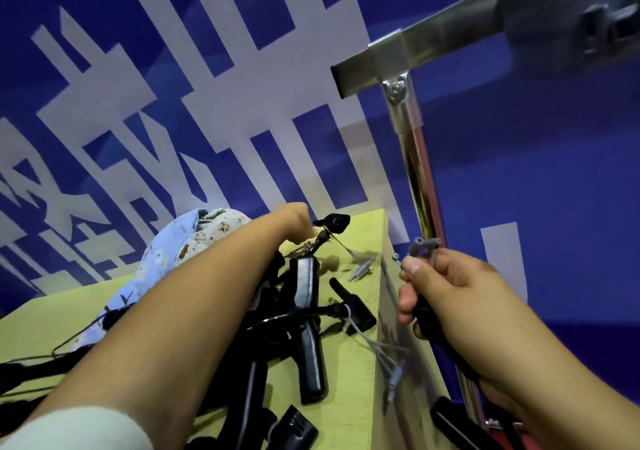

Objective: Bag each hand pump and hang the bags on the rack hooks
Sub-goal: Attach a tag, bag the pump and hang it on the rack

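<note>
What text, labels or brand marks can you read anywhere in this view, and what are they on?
Blue backdrop wall: large white strokes like oversized characters, cropped and tilted, not readable.
Black hand pumps on the green table: no label or brand legible.
Patterned cloth bags: small printed motifs, no readable words.
Metal rack: no markings visible.
Nothing in this view can be quoted.

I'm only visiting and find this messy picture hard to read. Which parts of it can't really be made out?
- Left hand, head view: its fingers are hidden behind the wrist, so its grip cannot be told.
- Black pump in the right hand: mostly covered by the fingers.
- Grey fitting on the rack bar: blurred and cut off by the top-right edge.
- Pump pile: overlapping, partly under the left forearm, uncountable.
- Patterned fabric: folded; whether it's bags is unclear.
</note>
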